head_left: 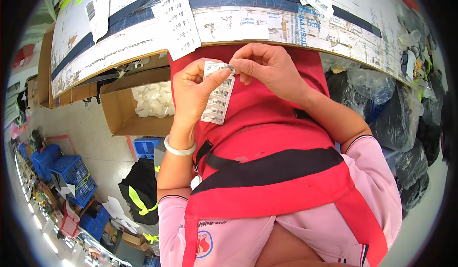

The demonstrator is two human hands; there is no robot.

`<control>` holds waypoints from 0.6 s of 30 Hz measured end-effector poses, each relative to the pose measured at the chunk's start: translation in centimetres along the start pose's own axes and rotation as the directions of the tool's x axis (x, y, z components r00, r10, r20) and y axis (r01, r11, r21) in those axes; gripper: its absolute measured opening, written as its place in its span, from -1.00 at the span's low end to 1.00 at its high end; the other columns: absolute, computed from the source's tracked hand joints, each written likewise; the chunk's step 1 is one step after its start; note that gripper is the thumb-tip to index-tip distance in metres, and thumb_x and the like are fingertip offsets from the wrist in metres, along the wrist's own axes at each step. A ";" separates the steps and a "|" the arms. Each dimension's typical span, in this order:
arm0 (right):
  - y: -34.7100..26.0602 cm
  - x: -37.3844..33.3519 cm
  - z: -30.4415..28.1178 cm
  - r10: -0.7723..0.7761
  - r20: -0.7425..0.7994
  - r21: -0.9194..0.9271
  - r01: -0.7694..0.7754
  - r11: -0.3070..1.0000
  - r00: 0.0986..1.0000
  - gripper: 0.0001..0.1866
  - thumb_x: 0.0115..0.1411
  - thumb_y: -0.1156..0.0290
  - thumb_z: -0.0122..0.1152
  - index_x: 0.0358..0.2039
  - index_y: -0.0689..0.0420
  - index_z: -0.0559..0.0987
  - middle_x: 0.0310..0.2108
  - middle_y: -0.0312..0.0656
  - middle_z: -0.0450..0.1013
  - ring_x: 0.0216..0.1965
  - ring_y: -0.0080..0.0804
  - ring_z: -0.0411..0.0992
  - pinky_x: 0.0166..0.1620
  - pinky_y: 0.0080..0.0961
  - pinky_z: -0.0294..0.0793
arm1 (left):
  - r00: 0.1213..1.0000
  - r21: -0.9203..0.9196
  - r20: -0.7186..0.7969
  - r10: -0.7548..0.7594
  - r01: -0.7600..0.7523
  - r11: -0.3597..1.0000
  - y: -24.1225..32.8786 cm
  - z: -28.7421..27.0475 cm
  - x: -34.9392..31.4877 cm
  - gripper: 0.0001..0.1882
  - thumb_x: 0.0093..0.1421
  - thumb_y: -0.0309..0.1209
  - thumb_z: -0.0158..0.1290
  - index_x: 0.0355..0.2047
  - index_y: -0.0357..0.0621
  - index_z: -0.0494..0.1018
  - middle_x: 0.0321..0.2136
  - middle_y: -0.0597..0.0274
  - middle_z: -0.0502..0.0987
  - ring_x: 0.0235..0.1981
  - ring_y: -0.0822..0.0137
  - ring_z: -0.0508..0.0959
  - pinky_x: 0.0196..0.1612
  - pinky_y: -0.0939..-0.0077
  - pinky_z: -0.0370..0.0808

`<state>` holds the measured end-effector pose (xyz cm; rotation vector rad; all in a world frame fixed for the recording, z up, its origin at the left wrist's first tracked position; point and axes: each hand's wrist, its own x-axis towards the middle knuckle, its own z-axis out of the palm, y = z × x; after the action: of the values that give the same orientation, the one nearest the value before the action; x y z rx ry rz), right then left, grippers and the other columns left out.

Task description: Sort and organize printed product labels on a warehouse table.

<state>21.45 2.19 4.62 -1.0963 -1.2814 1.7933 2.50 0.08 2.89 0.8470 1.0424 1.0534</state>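
On the far left I can pick out a blue plastic crate (78, 176) on the floor, then, nearer the body, an open cardboard box (116, 109) with white pieces (155, 100) inside. The left hand (191, 85), a pale bangle (180, 147) at its wrist, pinches a small sheet of barcode labels (217, 105) between thumb and curled fingers, gripping the sheet's upper part from its left side. The sheet is above the red apron (257, 114), just short of the edge of the scuffed white bench (119, 47), where a larger label sheet (177, 26) lies. For me everything hangs on the upper right corner: the sheet lies to the left of the right hand (267, 71), whose thumb and forefinger come together right at that corner; I can't tell whether they have caught a label's edge. The left hand is nearer to the sheet as a whole. Its long axis runs from bench toward torso, upper end pointing at the bench, lower end free and angled slightly left. Farthest right, I have clear plastic bags (396, 119) heaped together.
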 end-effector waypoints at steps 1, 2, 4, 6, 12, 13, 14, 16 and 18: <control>0.0 0.0 -0.1 0.012 -0.023 -0.020 -0.013 1.000 1.000 -0.80 0.26 0.36 0.13 -0.28 0.26 0.54 -0.45 -0.32 0.46 -0.47 -0.67 0.39 -0.35 -0.71 0.43 | 1.000 0.010 0.000 -0.012 0.012 1.000 0.0 0.2 0.1 -0.88 0.07 -0.57 0.21 -0.35 -0.29 0.53 -0.48 0.29 0.58 -0.50 0.60 0.49 -0.44 0.74 0.41; 0.2 -0.1 -0.2 0.012 -0.025 -0.022 -0.013 1.000 1.000 -0.80 0.26 0.36 0.13 -0.28 0.26 0.54 -0.45 -0.32 0.46 -0.47 -0.67 0.39 -0.35 -0.71 0.43 | 1.000 0.021 -0.001 -0.024 0.024 0.999 0.0 0.3 0.1 -0.88 0.07 -0.56 0.21 -0.36 -0.29 0.54 -0.48 0.30 0.58 -0.51 0.61 0.49 -0.44 0.74 0.40; 0.4 -0.1 -0.4 0.034 -0.054 0.013 -0.034 0.999 0.998 -0.81 0.25 0.37 0.14 -0.28 0.25 0.54 -0.44 -0.32 0.46 -0.47 -0.67 0.38 -0.35 -0.71 0.43 | 1.000 0.043 0.001 -0.017 0.017 0.999 -0.1 0.4 0.3 -0.89 0.07 -0.56 0.22 -0.37 -0.29 0.54 -0.49 0.30 0.57 -0.51 0.62 0.48 -0.45 0.74 0.40; 0.2 -0.3 -0.3 0.034 -0.056 0.031 -0.033 0.999 0.998 -0.82 0.24 0.38 0.14 -0.28 0.25 0.54 -0.44 -0.32 0.46 -0.47 -0.68 0.38 -0.35 -0.71 0.42 | 1.000 0.068 0.001 -0.012 0.012 0.998 -0.3 0.5 0.4 -0.89 0.07 -0.56 0.22 -0.38 -0.29 0.54 -0.49 0.31 0.57 -0.51 0.63 0.48 -0.46 0.75 0.39; 0.7 0.3 -0.8 -0.041 -0.062 -0.072 0.036 0.997 0.997 -0.85 0.24 0.42 0.14 -0.30 0.26 0.53 -0.46 -0.32 0.46 -0.46 -0.69 0.39 -0.35 -0.73 0.42 | 0.997 0.092 0.021 -0.070 0.068 0.993 -0.5 0.4 1.0 -0.91 0.10 -0.55 0.19 -0.37 -0.30 0.55 -0.46 0.31 0.57 -0.47 0.63 0.47 -0.44 0.75 0.38; 0.8 0.5 -1.0 -0.047 -0.061 -0.100 0.041 0.994 0.997 -0.86 0.24 0.43 0.14 -0.30 0.26 0.53 -0.47 -0.32 0.45 -0.46 -0.69 0.39 -0.35 -0.73 0.42 | 0.997 0.063 0.073 -0.025 0.021 0.998 -0.7 0.2 1.1 -0.91 0.11 -0.55 0.17 -0.36 -0.31 0.56 -0.43 0.31 0.56 -0.43 0.61 0.47 -0.40 0.74 0.38; 0.6 0.8 -1.2 -0.044 -0.060 -0.100 0.038 0.994 0.997 -0.86 0.24 0.43 0.14 -0.30 0.26 0.53 -0.47 -0.32 0.45 -0.46 -0.69 0.39 -0.35 -0.73 0.42 | 0.992 0.031 0.122 0.022 -0.026 0.999 -0.8 0.0 1.1 -0.91 0.12 -0.56 0.15 -0.35 -0.33 0.56 -0.40 0.30 0.55 -0.40 0.60 0.47 -0.36 0.73 0.38; -0.2 1.3 -2.0 -0.081 -0.146 -0.242 0.043 0.969 0.986 -0.86 0.24 0.44 0.13 -0.31 0.26 0.52 -0.49 -0.33 0.44 -0.48 -0.69 0.39 -0.37 -0.73 0.42 | 0.990 0.012 0.141 0.019 -0.021 1.000 -1.2 -0.7 1.4 -0.91 0.13 -0.57 0.14 -0.34 -0.33 0.57 -0.38 0.30 0.54 -0.37 0.58 0.47 -0.32 0.72 0.38; 0.3 2.5 -3.8 -0.181 -0.239 -0.321 0.098 0.942 0.954 -0.81 0.22 0.39 0.12 -0.33 0.28 0.54 -0.53 -0.26 0.49 -0.55 -0.61 0.46 -0.45 -0.67 0.48 | 0.987 -0.003 0.162 0.016 -0.015 1.000 -1.7 -1.0 1.3 -0.90 0.13 -0.58 0.13 -0.33 -0.34 0.57 -0.36 0.30 0.53 -0.35 0.57 0.47 -0.29 0.71 0.38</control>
<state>23.81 5.80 3.12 -1.3258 -1.4602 1.3174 2.23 0.94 0.73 0.9244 0.8991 0.9814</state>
